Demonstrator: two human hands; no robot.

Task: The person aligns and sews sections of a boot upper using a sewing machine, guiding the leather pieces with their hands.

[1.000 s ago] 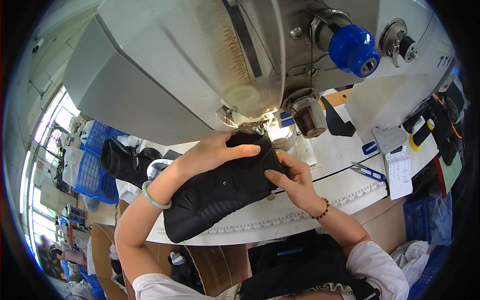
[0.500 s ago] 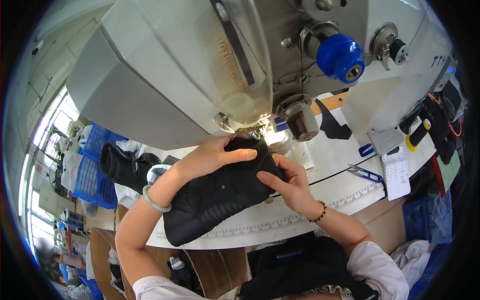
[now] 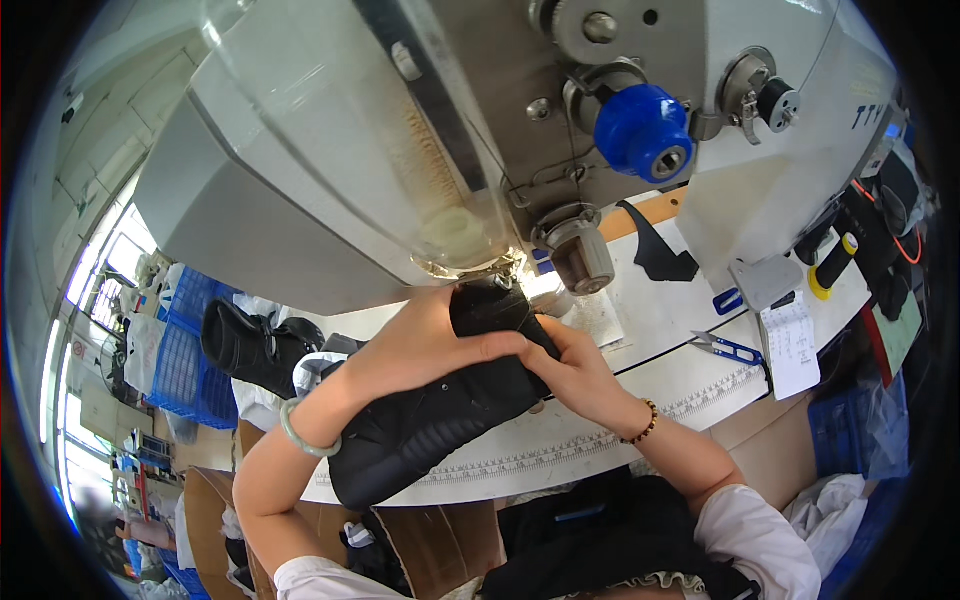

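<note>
A black boot upper (image 3: 430, 440) with ridged padding lies at a slant over the front of the white sewing table. Its far end is under the lit needle area of a sewing machine (image 3: 320, 190). My left hand (image 3: 425, 340) grips the upper from the left, thumb across its top and the other fingers mostly hidden. From the right, my right hand (image 3: 580, 370) pinches the upper's right edge, and its fingertips almost meet my left thumb. The needle itself is too small to make out.
A finished black boot (image 3: 245, 345) stands left, before blue crates (image 3: 190, 365). Blue-handled thread snips (image 3: 730, 348), a paper slip (image 3: 790, 345), a black thread spool (image 3: 835, 268) and a cut black piece (image 3: 660, 250) lie right. A ruler strip (image 3: 560, 452) edges the table; below is a cardboard box (image 3: 440, 545).
My left thumb has slid down and toward my right hand. The upper's far part has been turned and folded up between my hands. The view has shifted, so the machine sits further left.
</note>
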